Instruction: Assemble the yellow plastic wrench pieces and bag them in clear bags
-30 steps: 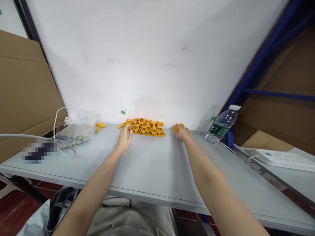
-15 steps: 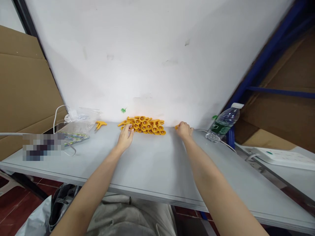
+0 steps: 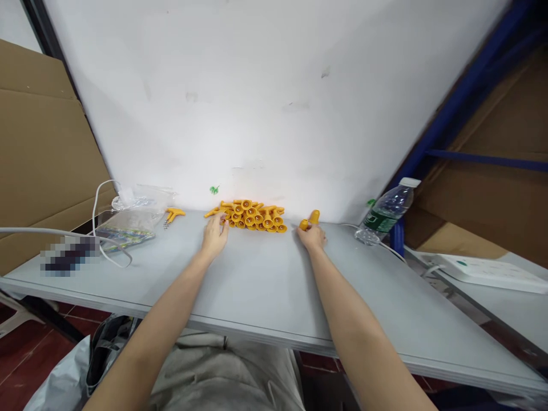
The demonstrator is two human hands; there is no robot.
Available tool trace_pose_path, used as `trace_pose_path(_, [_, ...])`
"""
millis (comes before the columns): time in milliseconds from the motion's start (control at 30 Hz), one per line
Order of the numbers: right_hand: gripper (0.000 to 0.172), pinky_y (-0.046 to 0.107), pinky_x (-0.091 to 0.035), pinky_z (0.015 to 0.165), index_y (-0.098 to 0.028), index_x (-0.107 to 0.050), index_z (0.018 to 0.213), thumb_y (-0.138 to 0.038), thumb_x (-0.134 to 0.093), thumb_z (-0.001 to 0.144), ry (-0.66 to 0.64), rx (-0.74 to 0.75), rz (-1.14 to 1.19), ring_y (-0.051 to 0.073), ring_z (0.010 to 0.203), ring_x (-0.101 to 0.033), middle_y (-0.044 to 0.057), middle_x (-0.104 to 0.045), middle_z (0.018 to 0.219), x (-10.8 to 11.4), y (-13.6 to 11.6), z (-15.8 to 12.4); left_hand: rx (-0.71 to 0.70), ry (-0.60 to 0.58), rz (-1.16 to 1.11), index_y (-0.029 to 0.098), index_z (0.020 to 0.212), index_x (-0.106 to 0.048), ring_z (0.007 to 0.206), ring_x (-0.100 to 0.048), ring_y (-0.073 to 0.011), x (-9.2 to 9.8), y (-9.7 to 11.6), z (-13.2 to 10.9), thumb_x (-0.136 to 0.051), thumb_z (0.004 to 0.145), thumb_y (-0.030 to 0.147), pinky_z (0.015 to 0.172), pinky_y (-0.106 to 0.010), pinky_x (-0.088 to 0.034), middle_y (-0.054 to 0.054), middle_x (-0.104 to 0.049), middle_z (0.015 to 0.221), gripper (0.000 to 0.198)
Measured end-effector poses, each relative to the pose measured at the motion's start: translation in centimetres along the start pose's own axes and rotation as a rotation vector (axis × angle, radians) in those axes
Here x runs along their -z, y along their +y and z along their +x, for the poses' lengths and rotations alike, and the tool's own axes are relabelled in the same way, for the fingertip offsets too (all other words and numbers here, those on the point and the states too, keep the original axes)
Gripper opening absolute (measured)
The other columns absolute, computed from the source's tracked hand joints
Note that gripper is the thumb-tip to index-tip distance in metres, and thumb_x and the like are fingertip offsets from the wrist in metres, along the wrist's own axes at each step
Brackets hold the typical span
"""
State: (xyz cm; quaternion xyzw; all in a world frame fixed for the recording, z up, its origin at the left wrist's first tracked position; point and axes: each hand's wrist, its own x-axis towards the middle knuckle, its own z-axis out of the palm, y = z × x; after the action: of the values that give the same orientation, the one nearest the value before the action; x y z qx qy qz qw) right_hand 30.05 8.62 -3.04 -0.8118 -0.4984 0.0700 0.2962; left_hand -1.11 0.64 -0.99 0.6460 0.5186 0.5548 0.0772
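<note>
A pile of several orange T-shaped plastic handles (image 3: 253,216) lies at the far edge of the grey table (image 3: 265,285), against the white wall. My left hand (image 3: 214,235) rests on the table at the pile's left end, fingers touching the nearest pieces and slightly curled. Right of the pile, my right hand (image 3: 313,234) is closed on one orange handle piece (image 3: 311,219), which sticks up above its fingers.
A single orange corkscrew-like piece (image 3: 172,216) lies left of the pile beside a clear plastic bag (image 3: 132,220) and a white cable (image 3: 100,240). A water bottle (image 3: 385,212) lies at the right. Cardboard stands at the left; a white power strip (image 3: 488,273) sits far right.
My right hand has drawn back from the wall toward me with an orange piece, now raised above its fingers. My left hand stays at the pile's left end.
</note>
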Motion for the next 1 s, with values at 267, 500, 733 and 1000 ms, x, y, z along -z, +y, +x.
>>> trace_pose_path(267, [0.035,0.050,-0.033,0.105,-0.020,-0.067,0.106,-0.037,-0.065,0.076,0.006,-0.060,0.000,0.033,0.122,-0.053,0.016,-0.064,0.121,0.2,0.3,-1.3,0.519,0.124,0.321,0.017,0.100,-0.055,0.119,-0.052,-0.0305,3.5,-5.8,4.4,-0.056,0.074,0.014,0.102,-0.045,-0.038,-0.018,-0.059,0.116,0.027])
trace_pose_path(500, [0.038,0.050,-0.026,0.109,-0.017,-0.067,0.110,-0.037,-0.065,0.077,-0.002,-0.080,0.018,0.033,0.123,-0.051,0.017,-0.064,0.121,0.4,-0.2,-2.5,0.613,-0.116,0.778,0.010,0.119,-0.057,0.128,-0.045,-0.0356,8.9,-10.2,4.9,-0.054,0.075,0.014,0.104,-0.045,-0.035,-0.022,-0.053,0.131,0.044])
trace_pose_path(733, [0.035,0.047,-0.028,0.106,-0.016,-0.064,0.110,-0.034,-0.061,0.080,0.046,-0.047,0.012,0.031,0.120,-0.051,0.017,-0.063,0.121,0.3,-0.4,-3.2,0.394,-0.285,0.980,0.016,0.108,-0.067,0.120,-0.052,-0.0303,10.1,-10.1,4.6,-0.043,0.083,0.011,0.100,-0.041,-0.040,-0.017,-0.059,0.123,0.035])
trace_pose_path(1000, [0.032,0.049,-0.027,0.105,-0.016,-0.063,0.106,-0.033,-0.060,0.079,0.056,-0.030,0.031,0.032,0.119,-0.050,0.016,-0.063,0.118,0.0,-0.2,-3.1,0.396,-0.333,0.981,0.013,0.119,-0.057,0.114,-0.057,-0.0346,9.9,-7.9,5.1,-0.054,0.077,0.020,0.099,-0.052,-0.036,-0.019,-0.065,0.115,0.043])
